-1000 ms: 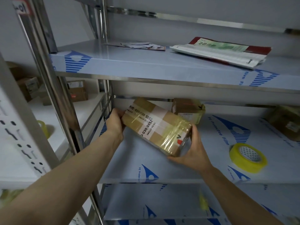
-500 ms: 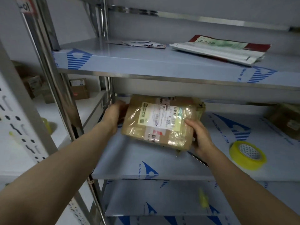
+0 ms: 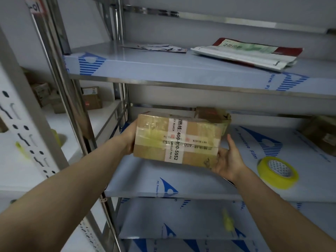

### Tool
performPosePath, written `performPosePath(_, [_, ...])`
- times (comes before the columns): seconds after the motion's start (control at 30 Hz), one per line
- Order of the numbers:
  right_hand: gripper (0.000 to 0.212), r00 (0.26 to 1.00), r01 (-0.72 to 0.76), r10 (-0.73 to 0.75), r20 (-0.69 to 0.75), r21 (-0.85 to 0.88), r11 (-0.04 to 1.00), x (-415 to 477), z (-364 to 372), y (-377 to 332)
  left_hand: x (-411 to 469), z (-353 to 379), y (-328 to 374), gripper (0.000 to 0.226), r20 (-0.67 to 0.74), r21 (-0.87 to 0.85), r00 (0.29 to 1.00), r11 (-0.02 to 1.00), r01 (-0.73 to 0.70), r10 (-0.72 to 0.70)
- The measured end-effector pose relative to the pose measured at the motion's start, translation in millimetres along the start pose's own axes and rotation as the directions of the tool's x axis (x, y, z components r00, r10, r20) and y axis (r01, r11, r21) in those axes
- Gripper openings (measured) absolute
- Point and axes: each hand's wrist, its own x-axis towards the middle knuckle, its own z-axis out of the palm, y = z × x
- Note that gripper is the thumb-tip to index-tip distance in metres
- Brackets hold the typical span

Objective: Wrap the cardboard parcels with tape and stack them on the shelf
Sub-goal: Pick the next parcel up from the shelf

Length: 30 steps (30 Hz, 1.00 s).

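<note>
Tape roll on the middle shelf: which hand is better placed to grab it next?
Probably the right hand: the tape roll lies on its side of the shelf, while the left hand holds the far end of the parcel.

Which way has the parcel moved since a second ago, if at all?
Yes. The parcel has flipped over and levelled out, shifting slightly right: it now covers more of the small box behind it.

— What colour's that parcel [image 3: 178, 140]?
— Brown cardboard, yellowish clear tape over it, a white band with black print.
— And the tape roll [image 3: 277, 172]?
— Yellow. The shelf [image 3: 181, 179] is pale grey-blue with blue striped logos; the far packet [image 3: 249, 51] is white, green, dark red.
</note>
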Motion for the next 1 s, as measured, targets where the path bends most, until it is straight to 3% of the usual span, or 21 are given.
performPosePath(0.23, [0.043, 0.992, 0.11, -0.11, -0.066, -0.004, 0.994, 2, 8, 6, -4, -4, 2, 0.056, -0.043, 0.057, 0.978, 0.977, 0.206, -0.204])
performPosePath(0.33, [0.03, 0.975, 0.153, -0.175, -0.138, -0.161, 0.975, 0, 8, 6, -8, -10, 5, 0.048, -0.134, 0.088, 0.956, 0.957, 0.275, -0.262])
performPosePath(0.43, [0.037, 0.983, 0.178, -0.186, 0.002, -0.299, 0.937, -3, 9, 8, -13, -16, 8, 0.061, -0.136, 0.067, 0.937, 0.941, 0.332, -0.321])
performPosePath(0.53, [0.024, 0.971, 0.24, -0.219, 0.1, -0.458, 0.856, -4, 16, 15, -12, -16, 12, 0.08, -0.152, -0.067, 0.951, 0.963, 0.261, -0.268])
performPosePath(0.63, [0.031, 0.945, 0.307, -0.318, 0.077, -0.54, 0.783, 2, 20, 23, -9, -17, 14, 0.078, -0.095, -0.325, 0.983, 0.938, 0.12, -0.158])
performPosePath(0.8, [0.037, 0.939, 0.258, -0.344, -0.004, -0.657, 0.709, 18, 13, 41, -11, -15, -4, 0.045, -0.176, -0.067, 0.968, 0.984, 0.168, -0.177])
performPosePath(1.0, [0.033, 0.958, 0.153, -0.282, -0.055, -0.735, 0.66, 31, 10, 61, -10, -8, -30, 0.044, -0.225, -0.017, 0.952, 0.978, 0.208, -0.206])
